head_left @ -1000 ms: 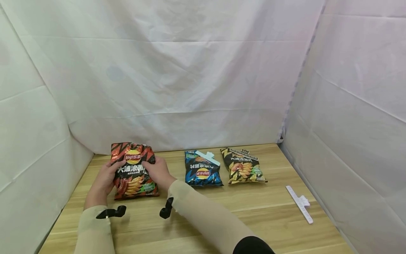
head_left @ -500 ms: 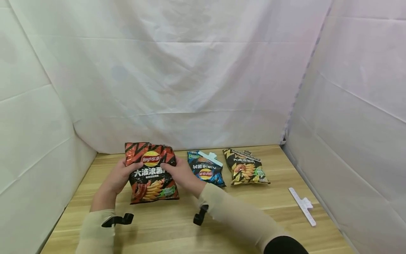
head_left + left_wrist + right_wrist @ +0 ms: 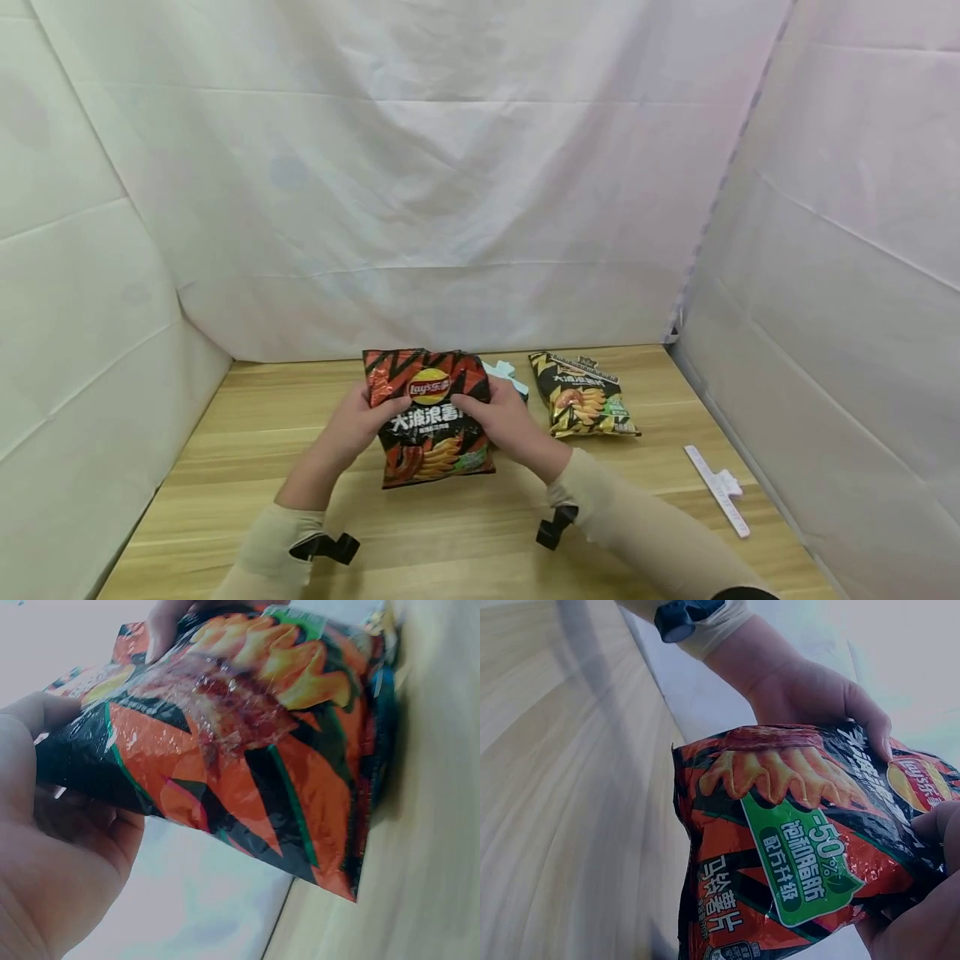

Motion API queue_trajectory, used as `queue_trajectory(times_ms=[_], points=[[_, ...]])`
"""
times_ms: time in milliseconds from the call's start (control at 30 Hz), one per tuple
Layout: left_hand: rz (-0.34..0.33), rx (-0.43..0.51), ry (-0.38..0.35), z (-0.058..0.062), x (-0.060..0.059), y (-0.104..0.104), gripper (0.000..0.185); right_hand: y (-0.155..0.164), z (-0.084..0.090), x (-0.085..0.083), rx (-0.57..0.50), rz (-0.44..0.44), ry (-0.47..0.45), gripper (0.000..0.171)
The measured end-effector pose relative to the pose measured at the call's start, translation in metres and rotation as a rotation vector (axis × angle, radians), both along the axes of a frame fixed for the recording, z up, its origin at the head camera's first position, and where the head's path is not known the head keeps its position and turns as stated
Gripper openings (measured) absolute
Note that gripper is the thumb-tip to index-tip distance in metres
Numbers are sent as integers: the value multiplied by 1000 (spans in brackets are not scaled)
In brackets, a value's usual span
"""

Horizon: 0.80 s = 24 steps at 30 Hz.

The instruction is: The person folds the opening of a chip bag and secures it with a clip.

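Observation:
Both hands grip a red and black bag of chips point(image 3: 431, 454) by its sides, thumbs on the front and fingers behind it. In the head view the left hand point(image 3: 352, 429) is at the bag's left side and the right hand point(image 3: 517, 429) at its right. The left wrist view shows the bag's lower corner point(image 3: 330, 862) near the wooden surface; whether it touches cannot be told. A green label point(image 3: 799, 859) shows on the bag in the right wrist view. Behind the bag, a blue chip bag is mostly hidden, its pale clip point(image 3: 504, 371) peeking out.
A yellow and black chip bag point(image 3: 581, 408) lies at the back right with a dark clip point(image 3: 585, 367) across its top. A white bag clip point(image 3: 717, 490) lies near the table's right edge. White cloth point(image 3: 420, 183) encloses the wooden table point(image 3: 247, 450) at the back and sides.
Both hands have carried the red chip bag rightward from the table's left part to the middle. It now covers most of the blue bag. The hold looks the same.

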State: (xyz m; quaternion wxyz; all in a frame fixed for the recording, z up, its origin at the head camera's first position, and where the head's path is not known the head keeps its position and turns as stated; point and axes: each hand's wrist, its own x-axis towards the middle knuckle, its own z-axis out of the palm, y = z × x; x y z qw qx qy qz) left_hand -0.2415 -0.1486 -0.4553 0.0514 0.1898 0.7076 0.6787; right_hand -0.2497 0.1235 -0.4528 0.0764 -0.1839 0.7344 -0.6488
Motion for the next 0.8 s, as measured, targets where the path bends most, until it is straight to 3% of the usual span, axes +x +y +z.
queue_trajectory(times_ms=[200,400,800], points=[[-17,-1,34,-2,2,27,49,26,0,5,28,-43,-22,32],[-42,-2,37,-4,1,45,47,45,-1,11,19,-58,17,29],[-75,-22,96,-8,0,59,40,63,-5,12,48,-93,71,27]])
